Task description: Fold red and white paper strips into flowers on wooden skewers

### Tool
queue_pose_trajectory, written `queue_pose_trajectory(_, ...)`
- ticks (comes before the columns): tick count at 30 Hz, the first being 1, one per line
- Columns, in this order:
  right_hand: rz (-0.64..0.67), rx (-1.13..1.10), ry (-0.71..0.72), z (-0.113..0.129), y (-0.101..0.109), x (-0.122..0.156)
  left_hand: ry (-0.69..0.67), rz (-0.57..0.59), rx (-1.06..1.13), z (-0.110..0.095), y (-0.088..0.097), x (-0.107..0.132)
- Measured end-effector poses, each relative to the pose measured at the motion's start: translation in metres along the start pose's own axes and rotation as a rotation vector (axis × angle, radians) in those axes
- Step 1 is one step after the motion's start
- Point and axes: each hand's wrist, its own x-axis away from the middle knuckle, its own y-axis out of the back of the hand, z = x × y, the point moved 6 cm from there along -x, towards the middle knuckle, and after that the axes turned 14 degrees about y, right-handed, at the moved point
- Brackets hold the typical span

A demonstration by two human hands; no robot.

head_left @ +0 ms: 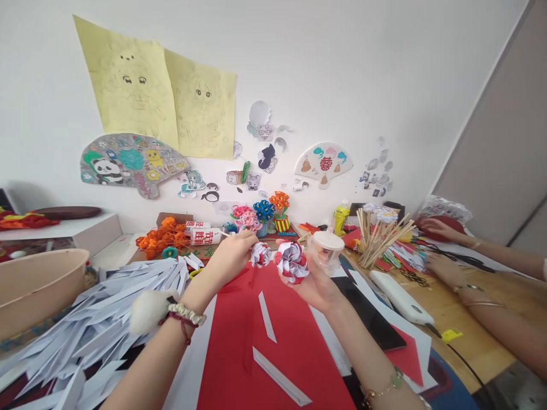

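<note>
Saw a plain white painted wall [405,85] right across the back. Worked at a pale wooden tabletop [485,322], pretty crammed honestly, with wood showing mainly toward the right edge. Had a big flat red paper sheet [239,347] up the middle, running out of view at the near end and offering the most open room for moving. Got hemmed in on the left by a messy heap of folded white paper strips [111,307]. Noticed two yellow paper sheets [205,125] of pencil drawings, up on the wall at left. Found a beige round-rimmed basin [40,296] jammed at the left edge and a flat black tablet [367,313] just right of the red sheet. Shared the right side with a co-worker's two hands [447,267]. Had both hands over the far end of the red sheet: gripping a round red-and-white folded-paper ball [292,262] in the right hand [318,285], pinching a smaller red-and-white paper ball [259,254] in the left hand [235,253]. Counted two loose white paper strips [281,376] on the red, apart from each other.
</note>
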Motion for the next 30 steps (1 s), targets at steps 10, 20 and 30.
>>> queue_pose_trajectory(10,-0.035,0.028,0.038,0.006,0.004,-0.006,0.03,0.139,-0.105,0.004,-0.024,0.004)
queue_pose_trajectory(20,-0.142,-0.056,0.08,0.001,0.009,-0.01,-0.129,-0.229,0.163,-0.076,0.041,0.004)
queue_pose_trajectory(30,-0.229,-0.003,0.033,-0.007,0.01,-0.007,-0.282,-0.369,-0.444,-0.107,0.02,0.019)
